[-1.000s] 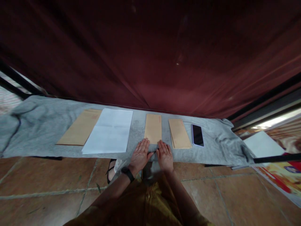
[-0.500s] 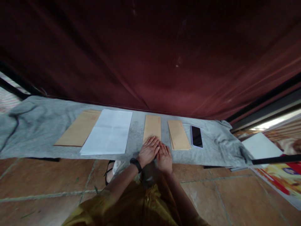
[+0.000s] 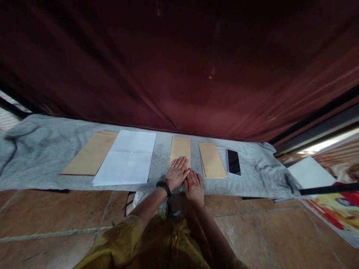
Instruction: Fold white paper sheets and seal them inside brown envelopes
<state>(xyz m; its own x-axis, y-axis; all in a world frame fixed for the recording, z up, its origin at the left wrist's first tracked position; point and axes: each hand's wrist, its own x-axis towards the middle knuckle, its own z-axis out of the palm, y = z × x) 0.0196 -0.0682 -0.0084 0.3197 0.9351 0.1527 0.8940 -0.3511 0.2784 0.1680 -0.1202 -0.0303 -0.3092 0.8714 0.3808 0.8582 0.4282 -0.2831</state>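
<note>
Beneath the left hand (image 3: 176,175), envelope (image 3: 180,147) points forward—lengthwise.

This looks like a makeshift spot, whether in a home or at a stall I cannot tell: terracotta floor tiles (image 3: 56,213), a narrow surface draped in grey cloth (image 3: 255,181), dark red sheeting (image 3: 179,82) along the far side, dark bars (image 3: 328,189) left and right.

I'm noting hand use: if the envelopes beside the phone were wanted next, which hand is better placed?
Probably the right hand: it lies closer to those envelopes. The left hand is farther off, lying flat over the middle envelope.
</note>
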